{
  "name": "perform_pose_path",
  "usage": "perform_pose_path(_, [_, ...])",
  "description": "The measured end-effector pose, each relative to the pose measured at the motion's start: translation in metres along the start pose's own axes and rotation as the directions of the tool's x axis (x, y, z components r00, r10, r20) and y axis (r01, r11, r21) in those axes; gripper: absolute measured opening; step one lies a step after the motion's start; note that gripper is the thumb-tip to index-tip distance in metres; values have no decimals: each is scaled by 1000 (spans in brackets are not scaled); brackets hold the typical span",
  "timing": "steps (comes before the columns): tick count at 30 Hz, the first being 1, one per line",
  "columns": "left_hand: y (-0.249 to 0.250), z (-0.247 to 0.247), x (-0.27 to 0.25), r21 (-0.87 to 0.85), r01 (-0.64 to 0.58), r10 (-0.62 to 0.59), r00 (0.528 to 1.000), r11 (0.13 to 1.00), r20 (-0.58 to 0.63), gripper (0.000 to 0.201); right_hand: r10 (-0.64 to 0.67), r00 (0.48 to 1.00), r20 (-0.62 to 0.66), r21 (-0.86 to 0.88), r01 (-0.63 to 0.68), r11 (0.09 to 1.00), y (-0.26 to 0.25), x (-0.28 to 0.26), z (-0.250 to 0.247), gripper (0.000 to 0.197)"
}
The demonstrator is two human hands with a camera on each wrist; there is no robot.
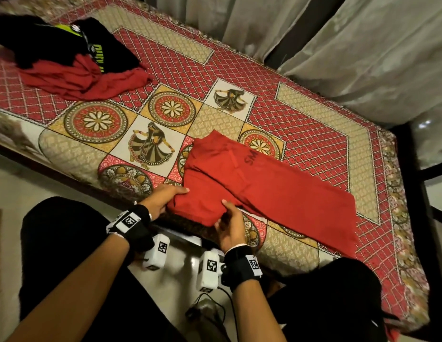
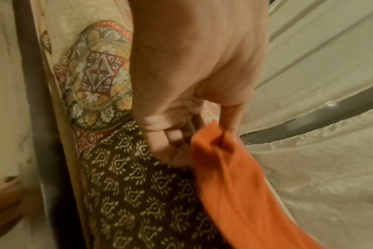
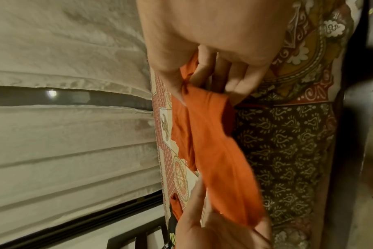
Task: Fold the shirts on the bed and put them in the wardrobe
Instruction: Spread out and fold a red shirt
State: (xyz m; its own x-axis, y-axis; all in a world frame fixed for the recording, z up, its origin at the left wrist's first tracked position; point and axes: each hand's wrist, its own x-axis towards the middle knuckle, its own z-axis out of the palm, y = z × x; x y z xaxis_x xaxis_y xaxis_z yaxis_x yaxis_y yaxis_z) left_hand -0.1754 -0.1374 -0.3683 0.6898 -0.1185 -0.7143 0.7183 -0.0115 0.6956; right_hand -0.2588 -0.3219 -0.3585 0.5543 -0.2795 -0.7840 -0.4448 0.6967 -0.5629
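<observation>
A red shirt (image 1: pixel 276 188) with dark lettering lies partly folded on the patterned bed (image 1: pixel 165 58), its long side running toward the right end. My left hand (image 1: pixel 175 196) grips the shirt's near-left edge at the bed's front edge, thumb on top. My right hand (image 1: pixel 225 211) pinches the same folded flap just to the right. In the left wrist view the left hand (image 2: pixel 202 139) curls on the red shirt (image 2: pixel 234 185). In the right wrist view the right hand (image 3: pixel 187 91) pinches the red shirt (image 3: pixel 213 151).
A loose pile sits at the bed's far left: a black shirt (image 1: pixel 74 43) with green print on top of another red shirt (image 1: pixel 91 80). Pale curtains (image 1: pixel 338 45) hang behind the bed. A dark bed frame (image 1: pixel 417 169) stands at the right end. A cable (image 1: pixel 205 304) lies on the floor.
</observation>
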Motion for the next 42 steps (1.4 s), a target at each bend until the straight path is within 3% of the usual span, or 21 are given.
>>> perform_pose_path(5, [0,-2,7,65,-17,14,999,998,50,47,4,1000,28,58,-5,998,1,1,-1,42])
perform_pose_path(11, [7,3,5,5,-158,157,982,987,-100,30,26,999,43,-29,-25,999,3,-7,-6,50])
perform_pose_path(14, [7,3,1,-9,-160,158,981,987,-109,31,52,995,83,-20,-50,999,2,-10,-13,32])
perform_pose_path(17, [9,6,-4,-41,-117,114,991,992,-66,18,78,991,113,-37,-75,997,-2,-13,-16,18])
perform_pose_path(20, [18,14,-12,-197,20,-5,997,980,73,19,120,982,148,-79,-109,991,-14,-9,-15,23])
perform_pose_path(22, [32,18,-14,-374,60,9,984,925,179,17,155,967,201,-23,-153,988,-33,-4,-8,18])
perform_pose_path(24, [50,23,-11,-542,45,102,966,839,239,24,147,954,263,192,-201,960,-56,4,-2,15])
perform_pose_path(26, [59,29,1,-663,53,155,956,747,251,39,102,952,289,384,-213,899,-75,10,1,35])
perform_pose_path(28, [60,38,18,-672,-19,205,958,740,199,41,67,960,271,370,-168,914,-87,15,4,51])
perform_pose_path(29, [61,46,22,-608,-128,258,958,783,130,40,36,974,223,293,-102,950,-88,20,6,49])
perform_pose_path(31, [60,58,31,-276,-424,443,896,862,8,38,-176,984,27,25,175,984,-84,26,9,31])
perform_pose_path(32, [59,64,36,-5,-569,569,822,822,2,40,-395,916,-67,-172,379,909,-79,30,9,22])
perform_pose_path(33, [57,68,39,263,-664,673,736,700,69,43,-631,773,-70,-387,562,731,-74,32,9,18])
perform_pose_path(34, [54,73,44,470,-710,729,660,524,183,46,-797,603,43,-566,672,478,-69,34,8,20])
perform_pose_path(35, [51,77,50,597,-717,731,614,360,298,48,-847,474,240,-679,705,203,-64,37,8,27])
perform_pose_path(36, [47,80,57,665,-705,703,602,245,380,52,-799,413,437,-724,689,-41,-59,42,10,36])
perform_pose_path(37, [42,82,66,712,-678,659,621,180,425,57,-710,420,565,-737,644,-205,-56,49,10,44])
perform_pose_path(38, [36,82,75,756,-639,617,653,139,439,61,-636,466,614,-753,587,-297,-53,54,11,52])
perform_pose_path(40, [29,83,93,824,-564,563,699,57,440,66,-570,589,573,-818,445,-364,-47,68,2,65])
perform_pose_path(42, [24,84,101,861,-508,564,706,-18,428,71,-540,654,530,-841,324,-434,-40,73,-14,75])
